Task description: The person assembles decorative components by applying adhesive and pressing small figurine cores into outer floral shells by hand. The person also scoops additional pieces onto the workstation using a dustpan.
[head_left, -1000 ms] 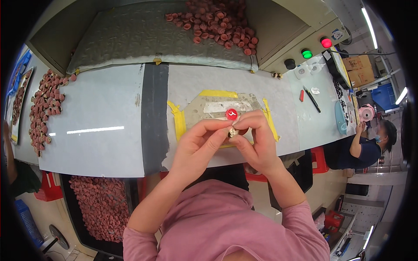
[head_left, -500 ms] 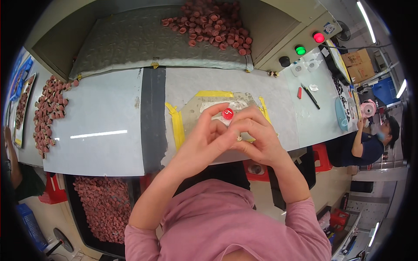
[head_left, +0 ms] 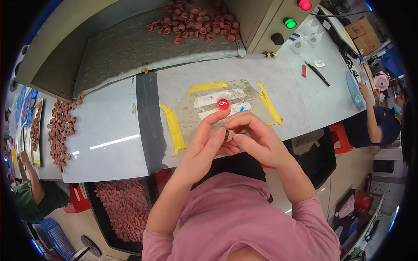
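Note:
Close to my body, just off the near side of the taped grey mat (head_left: 180, 100), I hold a small pink bumpy cup-shaped piece (head_left: 230, 136) with a dark end. My left hand (head_left: 208, 141) pinches it from the left at the dark end. From the other side, my right hand (head_left: 257, 141) grips it between thumb and fingers. Part of the piece is hidden by my fingertips. Just beyond my fingers lies a round red disc (head_left: 223, 104) with a white mark on it. A small blue scrap (head_left: 242, 108) sits beside the disc.
Pink cups (head_left: 200, 24) heap on a grey padded shelf (head_left: 126, 56). More pink pieces (head_left: 61, 130) cluster at the left, and a black bin (head_left: 117, 209) of them stands below. A black pen-like tool (head_left: 318, 73) lies at right. Co-workers sit at both sides.
Both hands have drawn back toward my body and lower, uncovering the red disc and much of the mat. The pink piece now shows between my fingers. My view has shifted a little.

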A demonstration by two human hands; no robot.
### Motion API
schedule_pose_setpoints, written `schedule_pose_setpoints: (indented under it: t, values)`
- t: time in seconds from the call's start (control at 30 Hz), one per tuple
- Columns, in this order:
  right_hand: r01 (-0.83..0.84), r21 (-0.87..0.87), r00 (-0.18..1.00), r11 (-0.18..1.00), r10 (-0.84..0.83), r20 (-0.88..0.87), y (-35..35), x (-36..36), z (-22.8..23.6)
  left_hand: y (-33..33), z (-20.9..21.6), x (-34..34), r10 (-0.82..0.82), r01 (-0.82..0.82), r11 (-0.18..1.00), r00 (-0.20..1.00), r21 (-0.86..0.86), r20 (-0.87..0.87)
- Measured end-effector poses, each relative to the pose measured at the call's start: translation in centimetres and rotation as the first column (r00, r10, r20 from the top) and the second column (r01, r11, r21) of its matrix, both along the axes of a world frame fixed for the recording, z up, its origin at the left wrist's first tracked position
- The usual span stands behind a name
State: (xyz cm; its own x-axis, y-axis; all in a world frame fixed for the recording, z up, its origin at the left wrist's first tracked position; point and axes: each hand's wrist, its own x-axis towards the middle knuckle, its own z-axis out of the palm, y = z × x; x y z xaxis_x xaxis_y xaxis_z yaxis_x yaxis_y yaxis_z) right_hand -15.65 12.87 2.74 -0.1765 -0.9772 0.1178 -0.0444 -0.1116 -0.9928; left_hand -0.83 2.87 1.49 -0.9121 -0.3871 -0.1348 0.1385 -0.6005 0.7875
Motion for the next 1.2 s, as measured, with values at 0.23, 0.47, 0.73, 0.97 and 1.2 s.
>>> schedule_pose_setpoints:
  t: [0.23, 0.47, 0.73, 0.97, 1.2]
  values:
    - [-0.054, -0.078, 0.974, 0.996, 0.07, 0.216, -0.1, 0.3, -0.9, 0.2, -0.4, 0.0, 0.008, -0.009, 0.996, 1.0, -0.094, -0.011]
    - [-0.063, -0.09, 0.981, 0.994, 0.078, 0.175, 0.2, 0.7, -0.9, 0.4, -0.2, 0.4, 0.003, -0.004, 0.993, 1.0, -0.114, -0.011]
    - [-0.105, -0.053, 0.864, 0.993, 0.118, 0.489, 0.9, 1.1, -1.3, 1.1, 0.1, 0.9, 0.037, -0.038, 0.978, 0.999, -0.203, -0.012]
    - [-0.081, -0.056, 0.87, 0.995, 0.098, 0.483, 1.0, 1.2, -1.2, 0.9, -0.1, 0.9, 0.005, -0.013, 0.965, 0.999, -0.263, -0.033]
    - [-0.074, -0.055, 0.899, 0.996, 0.09, 0.428, 1.2, 1.5, -1.3, 1.0, -0.1, 1.0, 0.024, -0.027, 0.964, 1.0, -0.265, -0.017]
